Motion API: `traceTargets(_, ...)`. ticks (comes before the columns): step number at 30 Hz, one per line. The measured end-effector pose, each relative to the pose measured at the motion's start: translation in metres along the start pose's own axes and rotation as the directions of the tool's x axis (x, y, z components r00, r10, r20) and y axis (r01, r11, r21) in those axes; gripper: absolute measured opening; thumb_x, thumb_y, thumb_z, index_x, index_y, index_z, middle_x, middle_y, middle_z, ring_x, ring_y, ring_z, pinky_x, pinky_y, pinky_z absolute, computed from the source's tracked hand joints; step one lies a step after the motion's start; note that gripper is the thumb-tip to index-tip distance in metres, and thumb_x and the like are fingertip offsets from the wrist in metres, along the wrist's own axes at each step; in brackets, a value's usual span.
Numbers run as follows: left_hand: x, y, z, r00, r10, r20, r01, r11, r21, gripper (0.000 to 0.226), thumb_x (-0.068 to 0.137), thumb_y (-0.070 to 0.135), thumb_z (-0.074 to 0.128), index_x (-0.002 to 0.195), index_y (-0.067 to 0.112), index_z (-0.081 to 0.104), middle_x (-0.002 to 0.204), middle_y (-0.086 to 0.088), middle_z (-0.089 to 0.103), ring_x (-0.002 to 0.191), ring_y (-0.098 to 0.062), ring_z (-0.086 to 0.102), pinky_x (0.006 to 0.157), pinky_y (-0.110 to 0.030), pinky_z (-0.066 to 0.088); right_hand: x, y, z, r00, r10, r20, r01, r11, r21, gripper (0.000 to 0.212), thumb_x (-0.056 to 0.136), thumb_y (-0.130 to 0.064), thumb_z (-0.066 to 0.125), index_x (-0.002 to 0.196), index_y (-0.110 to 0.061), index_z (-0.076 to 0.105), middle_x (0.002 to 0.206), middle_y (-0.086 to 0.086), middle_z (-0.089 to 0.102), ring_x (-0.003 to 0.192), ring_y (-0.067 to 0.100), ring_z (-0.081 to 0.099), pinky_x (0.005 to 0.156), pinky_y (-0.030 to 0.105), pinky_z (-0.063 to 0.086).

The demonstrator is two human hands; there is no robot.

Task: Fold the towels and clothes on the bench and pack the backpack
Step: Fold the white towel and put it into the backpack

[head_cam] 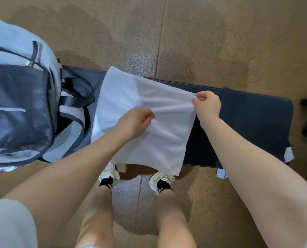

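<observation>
A grey and pale-blue fabric backpack [18,97] is standing at the left end of the long black padded bench [247,119], its dark straps [77,97] spilling toward the middle, seemingly kept close so folded items can go straight in. Just beside it, a white terry towel [124,97] is lying across the bench, its near edge hanging over the front edge above the person's white sneakers [160,179]. The left hand [133,122] is pinching a raised fold at the towel's centre, fingers curled onto the cloth. The right hand [207,104] is gripping the towel's right edge, fingers clamped on it, pulling the fabric taut, likely to set a clean crease. Two small pale scraps [289,154] are peeking from under the bench's right end.
</observation>
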State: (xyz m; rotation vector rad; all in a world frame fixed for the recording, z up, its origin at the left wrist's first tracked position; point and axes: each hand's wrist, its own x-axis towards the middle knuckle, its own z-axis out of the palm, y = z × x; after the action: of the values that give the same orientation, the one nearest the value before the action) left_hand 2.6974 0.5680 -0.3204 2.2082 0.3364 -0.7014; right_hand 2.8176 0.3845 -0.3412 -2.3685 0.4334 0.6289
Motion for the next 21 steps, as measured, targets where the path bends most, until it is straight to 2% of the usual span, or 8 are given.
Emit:
traceTargets(3,0.02,-0.014,-0.029,0.979,0.023,-0.203,0.009,0.987,0.16,0.031,0.092,0.008,0.041,0.121,0.01,0.054,0.131,-0.012,0.048,0.111,-0.031,0.052,0.084,-0.039,0.044,0.001,0.001,0.005,1.0,-0.007,-0.029,0.006,0.999,-0.031,0.015,0.086,-0.013,0.059,0.098,-0.01,0.066,0.107,0.01,0.061,0.098,0.024,0.058,0.09,0.037,0.047)
traceTargets(5,0.031,-0.016,-0.047,0.97,-0.046,-0.238,0.104,0.966,0.237,0.037,0.092,0.005,0.038,0.127,0.013,0.048,0.145,-0.008,0.03,0.112,-0.033,0.05,0.078,-0.041,0.042,0.002,0.0,0.009,0.999,0.026,-0.048,-0.028,0.999,-0.038,0.013,0.087,-0.014,0.057,0.097,-0.011,0.065,0.116,0.012,0.052,0.099,0.028,0.057,0.091,0.038,0.046)
traceTargets(7,0.039,-0.019,-0.059,0.974,-0.093,-0.206,0.157,0.933,0.323,0.04,0.092,0.004,0.035,0.129,0.015,0.044,0.151,-0.004,0.019,0.114,-0.034,0.049,0.08,-0.042,0.042,0.003,0.0,0.013,0.998,0.037,-0.056,-0.04,0.997,-0.06,0.012,0.089,-0.014,0.055,0.097,-0.01,0.063,0.12,0.012,0.046,0.102,0.029,0.054,0.093,0.036,0.044)
traceTargets(9,0.045,-0.022,-0.068,0.979,-0.104,-0.175,0.166,0.905,0.391,0.038,0.093,0.006,0.036,0.129,0.015,0.043,0.148,-0.006,0.023,0.114,-0.034,0.048,0.081,-0.043,0.044,0.004,-0.001,0.016,0.998,0.015,-0.069,-0.022,0.994,-0.109,0.012,0.091,-0.014,0.053,0.098,-0.009,0.062,0.119,0.013,0.049,0.103,0.029,0.053,0.092,0.036,0.041)
traceTargets(11,0.049,-0.025,-0.072,0.981,-0.078,-0.177,0.151,0.88,0.45,0.032,0.093,0.009,0.039,0.125,0.011,0.044,0.136,-0.013,0.033,0.105,-0.036,0.05,0.073,-0.043,0.043,0.005,-0.002,0.017,0.997,0.0,-0.075,-0.009,0.992,-0.128,0.013,0.092,-0.014,0.052,0.099,-0.008,0.06,0.113,0.012,0.057,0.103,0.028,0.054,0.088,0.037,0.042)
traceTargets(13,0.053,-0.027,-0.076,0.977,-0.046,-0.209,0.145,0.861,0.487,0.023,0.095,0.012,0.038,0.116,0.004,0.046,0.123,-0.018,0.039,0.093,-0.038,0.052,0.063,-0.04,0.036,0.003,-0.003,0.015,0.997,0.002,-0.076,-0.009,0.996,-0.088,0.013,0.091,-0.014,0.051,0.099,-0.008,0.059,0.105,0.009,0.061,0.098,0.024,0.054,0.082,0.035,0.043)
traceTargets(18,0.059,-0.034,-0.096,0.929,-0.03,-0.369,0.17,0.92,0.354,0.023,0.093,0.025,0.048,0.103,0.005,0.051,0.108,-0.02,0.05,0.098,-0.038,0.052,0.074,-0.041,0.039,0.002,-0.015,0.001,0.997,-0.014,-0.078,0.019,0.998,0.066,0.007,0.089,-0.012,0.048,0.09,-0.012,0.054,0.077,-0.006,0.051,0.085,0.019,0.051,0.073,0.029,0.041)
traceTargets(21,0.064,-0.036,-0.103,0.884,0.008,-0.467,0.122,0.961,0.249,0.022,0.091,0.02,0.051,0.103,0.002,0.055,0.109,-0.022,0.05,0.097,-0.039,0.051,0.074,-0.04,0.038,0.01,-0.026,0.0,0.991,-0.052,-0.122,0.061,0.995,0.074,0.009,0.092,-0.012,0.045,0.095,-0.009,0.052,0.079,-0.005,0.049,0.083,0.018,0.048,0.073,0.031,0.042)
